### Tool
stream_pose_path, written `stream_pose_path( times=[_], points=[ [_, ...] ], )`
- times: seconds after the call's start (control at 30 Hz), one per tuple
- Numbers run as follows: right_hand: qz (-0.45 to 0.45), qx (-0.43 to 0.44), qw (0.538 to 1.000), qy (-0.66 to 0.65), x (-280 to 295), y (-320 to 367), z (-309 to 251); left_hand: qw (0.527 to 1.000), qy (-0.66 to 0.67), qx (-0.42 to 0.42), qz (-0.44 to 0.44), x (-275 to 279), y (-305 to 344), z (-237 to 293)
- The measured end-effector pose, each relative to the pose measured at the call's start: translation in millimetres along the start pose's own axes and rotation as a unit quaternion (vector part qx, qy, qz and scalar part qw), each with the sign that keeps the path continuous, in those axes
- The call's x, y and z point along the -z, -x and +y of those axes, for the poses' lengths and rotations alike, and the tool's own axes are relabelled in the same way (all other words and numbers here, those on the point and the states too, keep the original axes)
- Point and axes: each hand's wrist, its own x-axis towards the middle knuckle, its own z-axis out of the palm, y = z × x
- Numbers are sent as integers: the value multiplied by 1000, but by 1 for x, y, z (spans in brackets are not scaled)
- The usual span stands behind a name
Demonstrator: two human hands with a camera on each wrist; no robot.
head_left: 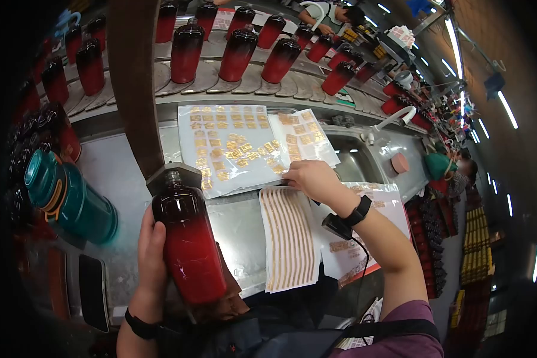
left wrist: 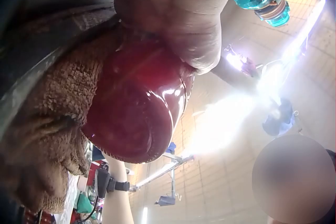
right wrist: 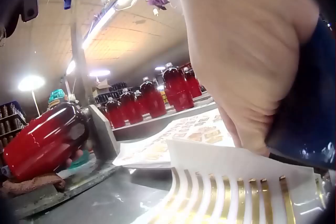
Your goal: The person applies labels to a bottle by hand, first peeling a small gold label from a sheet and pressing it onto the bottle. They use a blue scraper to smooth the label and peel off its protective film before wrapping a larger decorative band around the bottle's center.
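Note:
A glass bottle [head_left: 191,244], fading from black at the neck to red at the base, leans with its neck by a metal block on a dark post. My left hand [head_left: 152,253] grips its left side, fingers along the glass. Brown cloth [left wrist: 63,108] lies against the bottle near its base in the left wrist view. My right hand [head_left: 317,182] is at the lower right corner of a sheet of gold stickers [head_left: 224,179], fingertips right at its edge. Whether they pinch a sticker, I cannot tell. Just below that hand lies a sheet of gold strips [head_left: 289,238].
Red-black bottles [head_left: 238,53] stand along a slatted conveyor [head_left: 215,83] behind the metal worktop. A teal flask [head_left: 71,197] and a dark phone [head_left: 93,292] are at the left. To the right are a sink [head_left: 349,158] with a white tap [head_left: 394,119] and more sticker sheets [head_left: 376,203].

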Motion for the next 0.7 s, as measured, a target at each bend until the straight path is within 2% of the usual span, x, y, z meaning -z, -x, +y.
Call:
stream_pose_path(
  times=[0.07, 0.2, 0.27, 0.37, 0.5, 0.6, 0.7],
  points=[
    [61, 17, 998, 9, -1, 1, -1, 1000, 7, -2, -4, 2, -4, 0],
    [93, 1, 995, -37, -9, 9, 7, 1000, 2, -8, 0, -3, 0, 1],
    [137, -10, 988, -70, -10, 8, 5, 1000, 5, -10, 6, -8, 0, 3],
    [113, 31, 987, -110, -24, -1, 17, 1000, 17, -8, -6, -2, -3, 6],
    [93, 29, 992, -86, -14, -1, 8, 999, 11, -9, -31, -1, -3, 11],
    [105, 5, 992, -76, -11, 3, 5, 999, 20, -8, -24, -4, -5, 12],
    [154, 22, 983, -93, -14, 8, 9, 1000, 12, -11, -22, -4, -3, 9]
  ],
)
